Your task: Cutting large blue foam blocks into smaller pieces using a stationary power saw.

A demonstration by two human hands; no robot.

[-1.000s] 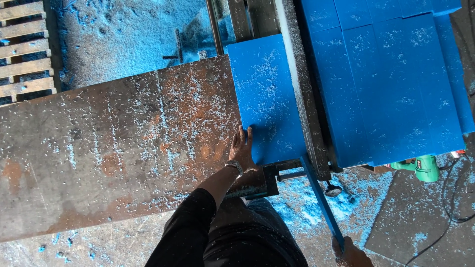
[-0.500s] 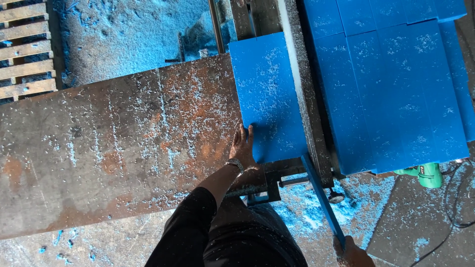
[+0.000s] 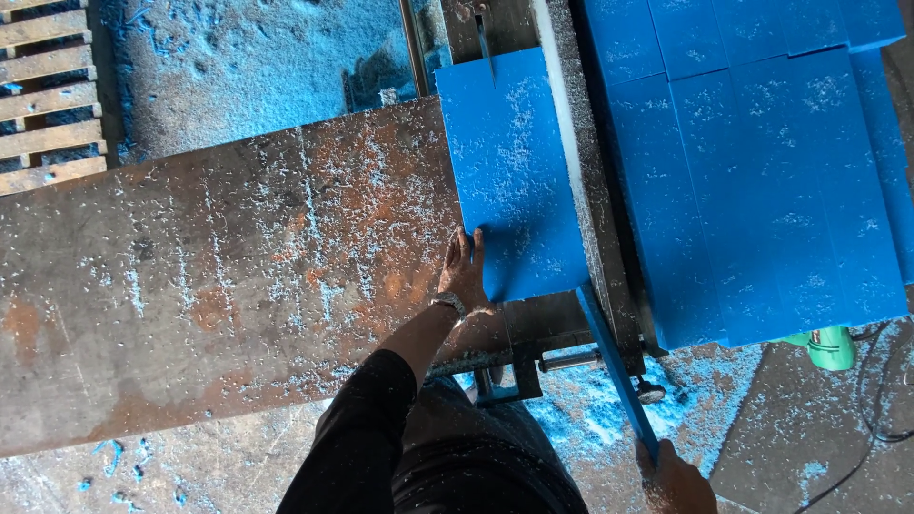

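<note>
The left hand (image 3: 464, 271) lies flat, fingers spread and straight, on the near left corner of a flat blue rectangular foam slab (image 3: 509, 181); its grip pinches nothing and only presses down; the slab rests on the rusty steel worktop (image 3: 219, 276), which is dusted with pale blue shavings, and its right edge sits against a long grey fence rail (image 3: 583, 181); a thin vertical saw blade (image 3: 486, 43) meets the slab's far edge; the right hand (image 3: 678, 479), low in view and partly cut off, has its grip closed around the near end of a narrow blue strip (image 3: 614, 366) that runs beside the rail; to the right, a stack of wide blue foam blocks (image 3: 762, 162) lies past the rail; a green tool (image 3: 830, 347) lies just beside its near edge; a wooden pallet (image 3: 48, 90) stands at the far left.
</note>
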